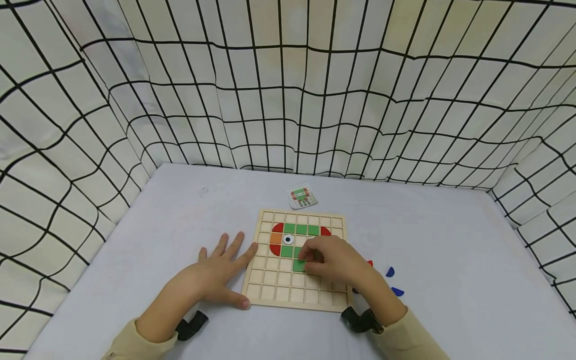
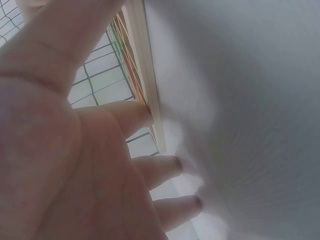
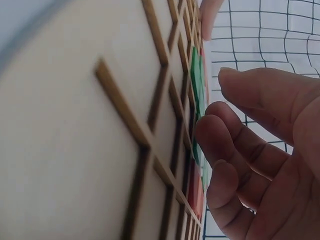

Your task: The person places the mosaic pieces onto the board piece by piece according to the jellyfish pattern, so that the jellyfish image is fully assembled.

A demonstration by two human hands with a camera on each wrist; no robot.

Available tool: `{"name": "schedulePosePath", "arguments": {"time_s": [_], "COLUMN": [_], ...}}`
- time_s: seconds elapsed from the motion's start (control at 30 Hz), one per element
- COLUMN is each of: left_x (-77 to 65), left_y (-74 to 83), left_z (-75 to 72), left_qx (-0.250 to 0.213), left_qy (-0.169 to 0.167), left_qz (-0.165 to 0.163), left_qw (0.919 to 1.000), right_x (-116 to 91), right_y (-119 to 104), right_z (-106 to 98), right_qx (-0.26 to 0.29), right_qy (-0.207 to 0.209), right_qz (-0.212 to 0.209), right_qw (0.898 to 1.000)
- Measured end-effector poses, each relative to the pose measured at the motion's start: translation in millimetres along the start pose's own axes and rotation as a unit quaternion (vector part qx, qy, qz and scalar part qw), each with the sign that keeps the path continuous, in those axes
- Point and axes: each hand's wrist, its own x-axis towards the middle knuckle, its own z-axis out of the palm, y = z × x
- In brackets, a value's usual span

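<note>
A wooden grid board (image 1: 297, 304) lies on the table, holding green square tiles (image 1: 301, 229), rounded red pieces (image 1: 278, 228), an orange tile (image 1: 275, 238) and a round eye piece (image 1: 288, 239). My right hand (image 1: 335, 257) is over the board's right half, its bent fingertips right at a lower green tile (image 1: 298, 265). In the right wrist view, a gap shows between thumb (image 3: 235, 82) and fingers, with nothing pinched. My left hand (image 1: 220, 275) is spread at the board's left side, thumb and a fingertip at its edge (image 2: 145, 65). Part of the pattern is hidden behind my right hand.
A small card (image 1: 301, 196) with a printed grid picture lies beyond the board. Blue pieces (image 1: 390, 272) and a partly hidden red piece (image 1: 370, 263) lie right of it. Black netting (image 1: 292, 90) over white cloth surrounds the back and sides of the table.
</note>
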Motion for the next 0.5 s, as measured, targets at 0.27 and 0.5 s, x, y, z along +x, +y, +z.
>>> {"name": "schedulePosePath", "arguments": {"time_s": [0.27, 0.5], "left_x": [-0.6, -0.6], "left_y": [0.3, 0.6], "left_z": [-0.8, -0.9], "left_qx": [-0.006, 0.000], "left_qy": [-0.002, -0.006], "left_qz": [0.002, -0.001], "left_qw": [1.0000, 1.0000], "right_x": [-4, -11], "right_y": [6, 14], "right_z": [-12, -23], "right_qx": [0.012, 0.005], "right_qy": [0.007, 0.014], "right_qz": [0.012, 0.028], "right_qw": [1.000, 0.999]}}
